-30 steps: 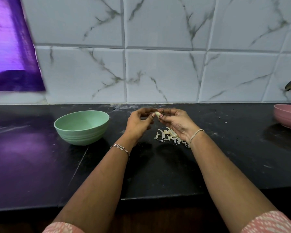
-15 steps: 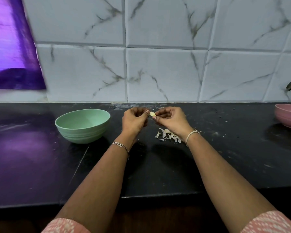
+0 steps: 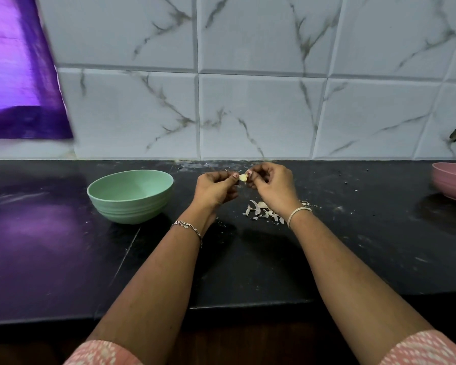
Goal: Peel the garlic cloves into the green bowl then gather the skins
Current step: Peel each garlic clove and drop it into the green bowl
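2 hands meet above the black counter [image 3: 248, 272]. The left hand [image 3: 215, 189] and the right hand [image 3: 273, 187] both pinch 1 small garlic clove [image 3: 243, 177] between their fingertips. A pile of skins [image 3: 263, 212] lies under the right wrist. The green bowl [image 3: 130, 196] sits to the left. A pink bowl [image 3: 453, 184] is far right.

on the table [image 3: 248, 259], the bowl [image 3: 130, 196] sits left of my hands; the skins [image 3: 261, 210] lie under my right wrist; another bowl [image 3: 452, 181] far right.
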The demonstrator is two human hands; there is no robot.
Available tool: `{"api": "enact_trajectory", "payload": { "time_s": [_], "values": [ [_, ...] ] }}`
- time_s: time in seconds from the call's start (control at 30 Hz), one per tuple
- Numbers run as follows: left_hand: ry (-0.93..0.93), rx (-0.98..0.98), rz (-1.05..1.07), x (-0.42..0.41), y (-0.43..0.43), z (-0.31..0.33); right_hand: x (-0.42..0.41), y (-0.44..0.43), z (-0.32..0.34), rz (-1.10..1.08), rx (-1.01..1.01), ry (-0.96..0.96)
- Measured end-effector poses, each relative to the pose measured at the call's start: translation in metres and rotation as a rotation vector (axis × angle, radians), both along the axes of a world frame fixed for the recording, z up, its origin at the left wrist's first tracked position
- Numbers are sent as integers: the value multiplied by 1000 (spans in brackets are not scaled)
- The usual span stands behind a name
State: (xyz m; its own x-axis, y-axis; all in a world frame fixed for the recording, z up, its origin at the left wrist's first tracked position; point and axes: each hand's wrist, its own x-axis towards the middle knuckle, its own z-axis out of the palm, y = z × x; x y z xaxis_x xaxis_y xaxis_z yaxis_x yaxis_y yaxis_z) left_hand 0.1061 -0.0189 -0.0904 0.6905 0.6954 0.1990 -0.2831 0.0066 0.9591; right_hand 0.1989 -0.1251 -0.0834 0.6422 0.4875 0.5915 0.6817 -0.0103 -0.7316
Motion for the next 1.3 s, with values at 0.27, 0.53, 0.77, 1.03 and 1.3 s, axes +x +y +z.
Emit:
{"api": "enact_trajectory", "payload": {
  "time_s": [0.27,0.53,0.77,1.03,1.3],
  "values": [
    [-53,-100,-32,-3,2,-1,0,0,-1,-26,-8,-114],
    [-52,-119,-86,-6,-2,3,-3,-3,-1,-98,-48,-299],
    [-40,-132,-94,-7,-3,5,-6,-4,2,-37,-69,-237],
    [-19,-15,-21,-2,-2,1,-7,-2,3,81,-8,8],
    [36,165,34,1,-1,-2,-4,-3,0,54,-11,37]
  ]
}}
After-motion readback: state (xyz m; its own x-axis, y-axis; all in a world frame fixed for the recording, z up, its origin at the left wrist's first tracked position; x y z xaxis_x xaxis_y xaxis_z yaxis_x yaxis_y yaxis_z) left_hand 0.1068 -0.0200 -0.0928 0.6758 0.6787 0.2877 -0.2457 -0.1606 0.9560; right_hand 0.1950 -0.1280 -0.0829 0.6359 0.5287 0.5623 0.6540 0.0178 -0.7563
